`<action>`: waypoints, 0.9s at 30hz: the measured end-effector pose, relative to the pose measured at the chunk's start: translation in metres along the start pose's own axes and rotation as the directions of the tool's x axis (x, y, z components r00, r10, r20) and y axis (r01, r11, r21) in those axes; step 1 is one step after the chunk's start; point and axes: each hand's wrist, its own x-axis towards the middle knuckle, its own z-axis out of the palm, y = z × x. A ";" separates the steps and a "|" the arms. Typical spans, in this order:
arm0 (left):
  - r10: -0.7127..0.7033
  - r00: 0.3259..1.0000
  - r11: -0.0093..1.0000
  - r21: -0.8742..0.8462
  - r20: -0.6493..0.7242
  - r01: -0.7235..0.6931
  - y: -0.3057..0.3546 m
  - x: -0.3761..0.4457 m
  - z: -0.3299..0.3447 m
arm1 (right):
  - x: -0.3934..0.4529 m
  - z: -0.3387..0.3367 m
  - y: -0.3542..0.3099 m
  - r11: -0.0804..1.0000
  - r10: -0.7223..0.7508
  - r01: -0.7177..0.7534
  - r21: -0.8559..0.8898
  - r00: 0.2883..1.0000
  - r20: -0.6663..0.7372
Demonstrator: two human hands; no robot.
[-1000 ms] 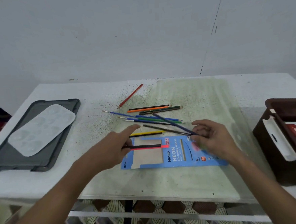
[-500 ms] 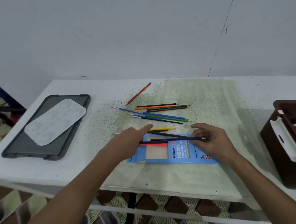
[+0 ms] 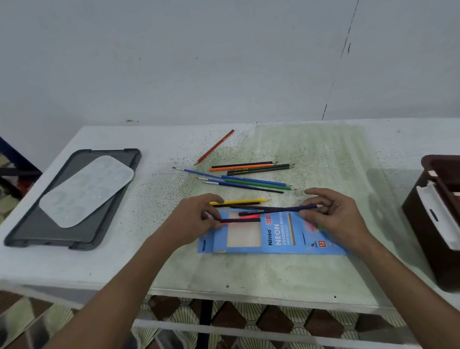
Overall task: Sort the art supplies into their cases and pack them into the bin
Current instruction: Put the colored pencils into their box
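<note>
Head view: both hands over a blue pencil box (image 3: 271, 241) mid-worktop.
Left hand (image 3: 196, 220): pinches a dark pencil (image 3: 240, 220).
Right hand (image 3: 332, 216): pinches a navy pencil (image 3: 277, 210).
Bin (image 3: 450, 221): far right.

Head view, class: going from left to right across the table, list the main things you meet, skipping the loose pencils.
Grey tray with the clear paint palette on it → left hand → blue pencil box → right hand → brown bin.
</note>
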 end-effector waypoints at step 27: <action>0.123 0.992 0.973 0.196 0.026 -0.126 -0.004 -0.005 0.000 | 0.001 -0.002 0.006 0.999 0.005 -0.004 0.032 1.000 -0.012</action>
